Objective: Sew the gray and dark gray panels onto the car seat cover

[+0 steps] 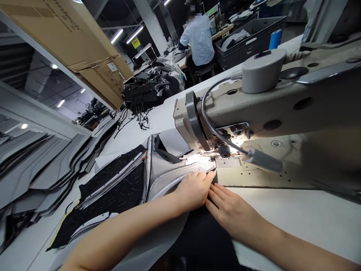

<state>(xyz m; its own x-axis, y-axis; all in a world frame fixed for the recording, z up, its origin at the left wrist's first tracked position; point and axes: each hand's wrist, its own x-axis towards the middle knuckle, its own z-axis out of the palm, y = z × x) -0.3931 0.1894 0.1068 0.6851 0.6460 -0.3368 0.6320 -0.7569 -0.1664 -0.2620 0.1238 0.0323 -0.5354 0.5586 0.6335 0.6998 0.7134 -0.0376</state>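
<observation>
A sewn fabric cover (pixel 172 173) in light grey and black lies under the needle area of the sewing machine (pixel 214 109). Just in front of the lit presser foot, my left hand (pixel 194 188) is closed on the cover's edge, its fingers bent. My right hand (pixel 231 209) touches it from the right, its fingers close together on the black fabric (pixel 208 233) that hangs toward me; its thumb is hidden. Black quilted panels (pixel 121 184) of the cover spread to the left over the white table (pixel 304 207).
A small lamp (pixel 263 160) on a bendy metal neck lights the needle. Stacked grey panels (pixel 53 154) line the left side. Behind are a fabric heap (pixel 158 82), a cardboard box (pixel 67 34), a dark bin (pixel 248 45) and a seated person (pixel 199 39).
</observation>
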